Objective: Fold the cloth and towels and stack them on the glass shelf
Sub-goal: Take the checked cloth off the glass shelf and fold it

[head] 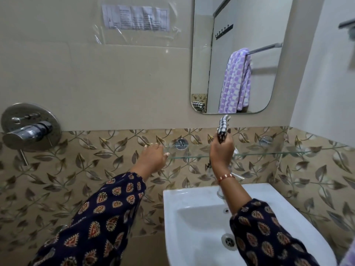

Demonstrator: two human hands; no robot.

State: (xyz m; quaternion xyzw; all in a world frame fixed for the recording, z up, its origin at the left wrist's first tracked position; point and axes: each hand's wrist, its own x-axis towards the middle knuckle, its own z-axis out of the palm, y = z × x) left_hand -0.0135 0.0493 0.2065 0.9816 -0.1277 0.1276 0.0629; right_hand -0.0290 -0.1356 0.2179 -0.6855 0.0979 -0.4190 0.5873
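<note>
A glass shelf (269,153) runs along the leaf-patterned tiles above the sink. My right hand (221,153) is closed around a bunched black-and-white checked cloth (223,127), which sticks up from my fist just above the shelf. At the shelf's left end my left hand (153,156) rests with fingers spread and nothing in it. A purple-and-white dotted towel (236,83) shows only as a reflection in the mirror, hanging from a rail.
A white sink (172,198) sits below the shelf with a tap partly hidden behind my right forearm. A chrome shower mixer (28,129) juts from the wall at left. The mirror (240,25) hangs above the shelf.
</note>
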